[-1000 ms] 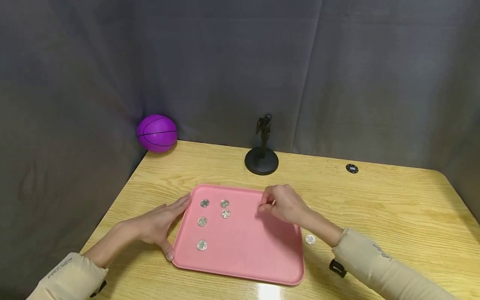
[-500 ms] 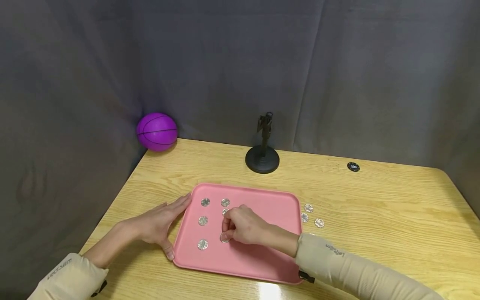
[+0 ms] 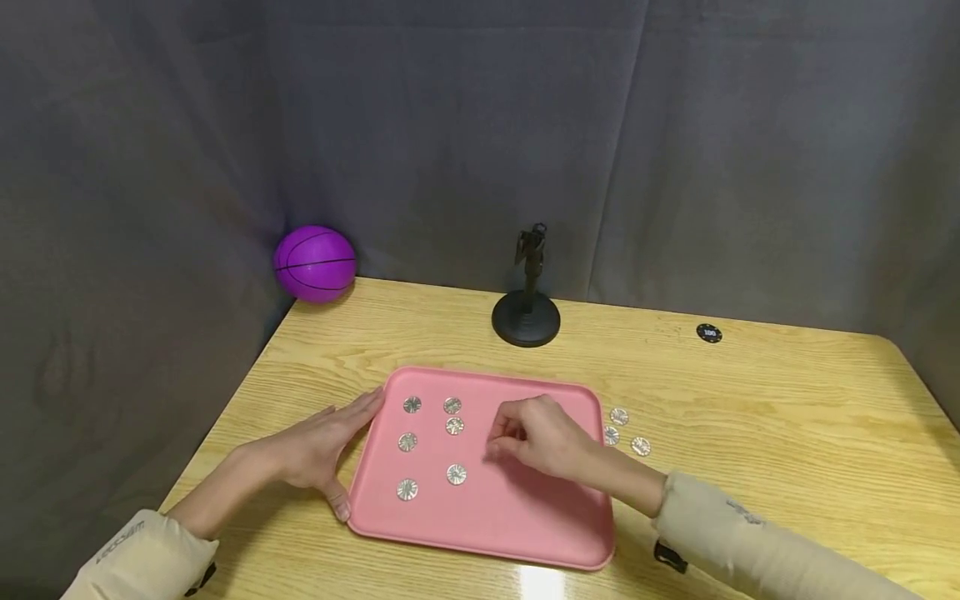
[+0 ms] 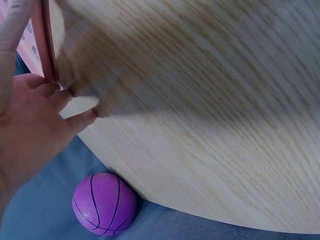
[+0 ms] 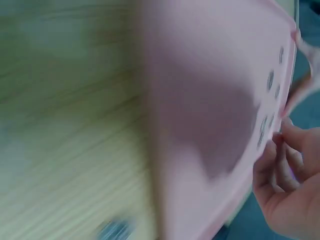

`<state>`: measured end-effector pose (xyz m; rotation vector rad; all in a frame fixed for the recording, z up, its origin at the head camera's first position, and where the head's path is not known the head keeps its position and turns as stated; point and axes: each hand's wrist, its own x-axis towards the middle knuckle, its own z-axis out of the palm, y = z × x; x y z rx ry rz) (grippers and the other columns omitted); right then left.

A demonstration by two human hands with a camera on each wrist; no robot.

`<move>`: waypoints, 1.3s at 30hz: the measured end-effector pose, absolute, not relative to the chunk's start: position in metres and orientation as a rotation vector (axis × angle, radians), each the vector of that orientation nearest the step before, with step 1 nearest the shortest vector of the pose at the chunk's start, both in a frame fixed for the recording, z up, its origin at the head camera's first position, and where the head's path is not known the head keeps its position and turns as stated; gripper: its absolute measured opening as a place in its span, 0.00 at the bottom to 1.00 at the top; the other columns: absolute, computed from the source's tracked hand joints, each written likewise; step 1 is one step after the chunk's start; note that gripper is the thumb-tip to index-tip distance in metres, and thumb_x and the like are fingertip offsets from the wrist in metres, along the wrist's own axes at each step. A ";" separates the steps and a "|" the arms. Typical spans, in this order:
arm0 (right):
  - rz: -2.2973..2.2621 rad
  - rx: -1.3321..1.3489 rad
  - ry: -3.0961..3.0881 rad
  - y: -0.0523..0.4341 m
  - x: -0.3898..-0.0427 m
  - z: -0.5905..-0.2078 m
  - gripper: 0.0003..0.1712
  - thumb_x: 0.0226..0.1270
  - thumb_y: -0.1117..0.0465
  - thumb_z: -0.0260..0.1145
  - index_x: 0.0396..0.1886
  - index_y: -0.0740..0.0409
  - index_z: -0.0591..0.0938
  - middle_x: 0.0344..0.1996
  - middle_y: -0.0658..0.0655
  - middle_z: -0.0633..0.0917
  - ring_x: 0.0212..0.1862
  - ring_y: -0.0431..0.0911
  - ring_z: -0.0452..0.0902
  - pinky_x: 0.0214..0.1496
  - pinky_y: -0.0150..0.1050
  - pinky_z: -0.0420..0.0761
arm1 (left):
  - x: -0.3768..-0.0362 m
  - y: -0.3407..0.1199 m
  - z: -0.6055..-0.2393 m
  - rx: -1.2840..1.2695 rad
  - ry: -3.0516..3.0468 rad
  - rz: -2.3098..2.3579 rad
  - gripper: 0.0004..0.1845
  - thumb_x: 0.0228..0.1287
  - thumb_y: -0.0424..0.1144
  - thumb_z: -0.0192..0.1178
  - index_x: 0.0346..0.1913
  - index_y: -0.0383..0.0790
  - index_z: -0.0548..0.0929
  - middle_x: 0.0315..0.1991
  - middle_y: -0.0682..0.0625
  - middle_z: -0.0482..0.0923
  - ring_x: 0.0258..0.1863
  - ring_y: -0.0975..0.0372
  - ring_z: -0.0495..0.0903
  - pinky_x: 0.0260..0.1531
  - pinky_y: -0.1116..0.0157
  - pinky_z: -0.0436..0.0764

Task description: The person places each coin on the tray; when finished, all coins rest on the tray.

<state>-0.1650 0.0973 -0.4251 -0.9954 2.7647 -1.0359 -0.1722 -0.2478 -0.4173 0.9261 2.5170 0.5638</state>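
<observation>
A pink tray (image 3: 525, 525) lies on the table, with several round silver coins on its left part in two columns. In the front of the second column lies one coin (image 3: 456, 474). My left hand (image 3: 311, 450) spreads along the tray's left edge, fingertips at the far corner and thumb at the near one. Over the middle of the tray is my right hand (image 3: 546, 437), fingers loosely bent; in the right wrist view nothing shows between thumb and fingertips. Beside the tray's right edge, three more coins (image 3: 641, 447) lie on the wood.
On the wooden table (image 3: 787, 433) a black stand (image 3: 527, 318) with a round base stands behind the tray. A black poker chip (image 3: 708, 333) marked 100 lies at the back right. A purple ball (image 3: 315, 264) sits at the back left corner, against the grey curtain (image 3: 450, 150).
My right hand came left across the tray, left a coin at the front of the second column, and moved back to the right. My left hand stayed at the tray's edge.
</observation>
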 end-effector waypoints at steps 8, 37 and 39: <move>-1.055 -0.889 3.045 0.213 -0.141 -0.413 0.10 0.53 0.66 0.76 0.27 0.49 0.82 0.22 0.39 0.80 0.23 0.32 0.73 0.21 0.28 0.74 | -0.175 -0.251 -0.407 0.902 2.509 0.589 0.81 0.17 0.64 0.78 0.77 0.34 0.44 0.77 0.39 0.44 0.75 0.45 0.43 0.67 0.36 0.47; -0.843 -0.818 3.071 0.242 -0.112 -0.446 0.13 0.53 0.62 0.76 0.33 0.47 0.80 0.24 0.35 0.76 0.26 0.30 0.70 0.26 0.28 0.74 | -0.180 -0.245 -0.409 0.920 2.492 0.589 0.81 0.17 0.63 0.78 0.77 0.35 0.43 0.77 0.41 0.43 0.75 0.46 0.42 0.67 0.36 0.48; -0.799 -0.842 3.037 0.242 -0.113 -0.442 0.12 0.55 0.63 0.75 0.33 0.47 0.80 0.25 0.36 0.76 0.27 0.30 0.70 0.27 0.29 0.74 | -0.181 -0.245 -0.409 0.915 2.487 0.590 0.81 0.17 0.63 0.78 0.77 0.35 0.43 0.77 0.41 0.43 0.75 0.46 0.42 0.67 0.36 0.47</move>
